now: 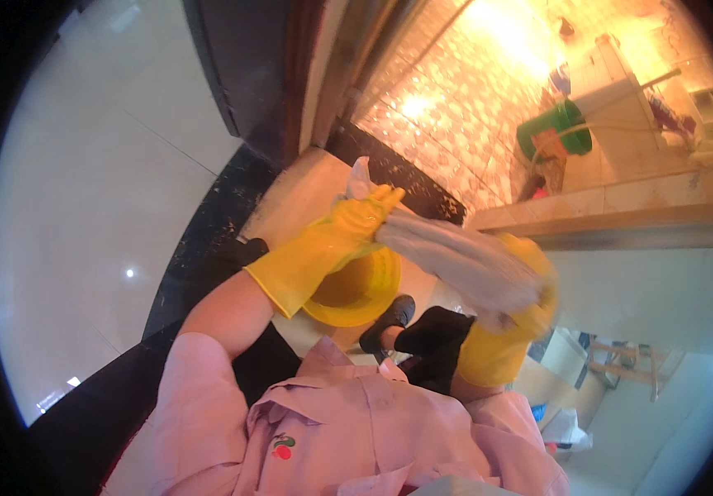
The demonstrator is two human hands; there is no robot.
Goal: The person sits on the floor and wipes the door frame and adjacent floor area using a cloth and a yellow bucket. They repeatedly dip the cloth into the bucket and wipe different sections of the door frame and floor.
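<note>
Yellow rubber gloves cover both my hands. My left hand (363, 217) grips one end of a wet greyish cloth (455, 254), with a short end of it sticking out beyond the fingers. My right hand (527, 285) is closed around the cloth's other end and looks blurred. The cloth stretches between the two hands, bunched lengthwise. Below my left hand, partly hidden by its glove, stands a yellow bucket (387, 291) on the floor; what it holds cannot be made out.
A dark door (251, 68) and its wooden frame stand ahead. Past a dark stone threshold (400, 173) is a brightly lit tiled room with a green bucket (570, 127) and a hose. A wooden stool (626, 366) and plastic bags (567, 431) lie to the right.
</note>
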